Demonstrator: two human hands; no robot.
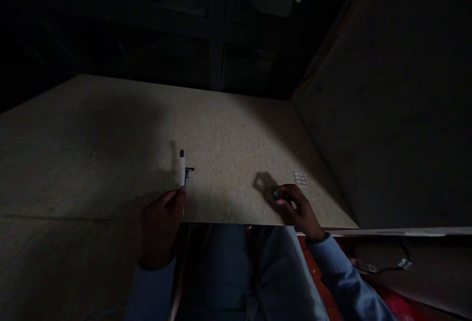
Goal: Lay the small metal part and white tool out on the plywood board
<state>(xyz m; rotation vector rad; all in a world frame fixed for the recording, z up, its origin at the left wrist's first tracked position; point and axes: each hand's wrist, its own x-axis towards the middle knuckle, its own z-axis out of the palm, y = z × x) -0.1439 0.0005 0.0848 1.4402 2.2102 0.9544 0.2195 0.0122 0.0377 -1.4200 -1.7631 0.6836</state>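
My left hand (164, 220) is closed near the table's front edge, its fingertips pinching a slim white stick with a dark tip (182, 171) that points away from me. Just right of the stick, a small T-shaped thing with a dark head, like a razor (189, 169), shows above my fingers; whether I hold it too cannot be made out. My right hand (298, 208) pinches a small teal piece (276, 193) between thumb and fingers, low over the table. Its exact kind is too dark to tell.
A small clear pack with several silvery parts (300, 178) lies beyond my right hand. The pale speckled table (221, 139) ends close to my lap. A dark upright panel (398, 114) borders it on the right. A cable with a white tag (404, 263) hangs at lower right.
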